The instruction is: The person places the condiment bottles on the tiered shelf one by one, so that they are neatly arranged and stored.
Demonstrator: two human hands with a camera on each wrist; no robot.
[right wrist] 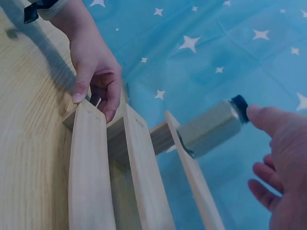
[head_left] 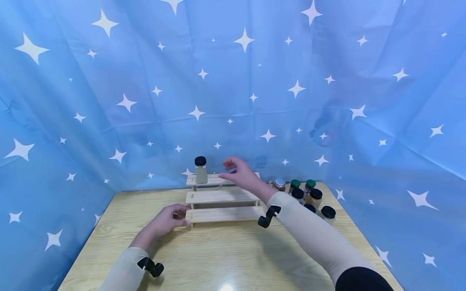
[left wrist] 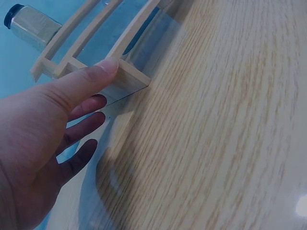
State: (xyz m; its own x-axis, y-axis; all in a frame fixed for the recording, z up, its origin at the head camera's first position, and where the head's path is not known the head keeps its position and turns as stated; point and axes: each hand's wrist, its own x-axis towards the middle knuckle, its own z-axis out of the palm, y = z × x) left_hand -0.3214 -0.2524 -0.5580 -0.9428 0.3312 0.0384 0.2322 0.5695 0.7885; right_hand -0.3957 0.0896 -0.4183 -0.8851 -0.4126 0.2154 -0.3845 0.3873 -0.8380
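A three-tier wooden rack (head_left: 225,214) stands on the table. On the left part of its top tier sits an upright jar (head_left: 202,173) with a black lid and pale contents. My left hand (head_left: 171,220) is at the left end of the lowest tier, thumb (left wrist: 103,69) on its front corner and fingers bent around the end. Above the top tier, to the right of the jar, is my right hand (head_left: 242,174), with nothing in its grasp. In the right wrist view its thumb (right wrist: 266,117) appears beside the jar's lid; whether they touch I cannot tell.
Several jars with black lids (head_left: 328,212), green lids (head_left: 310,184) and a silver lid (head_left: 279,182) stand together at the table's back right, partly behind my right forearm. A blue star-patterned curtain (head_left: 218,81) hangs behind the table (head_left: 218,254) and at its sides.
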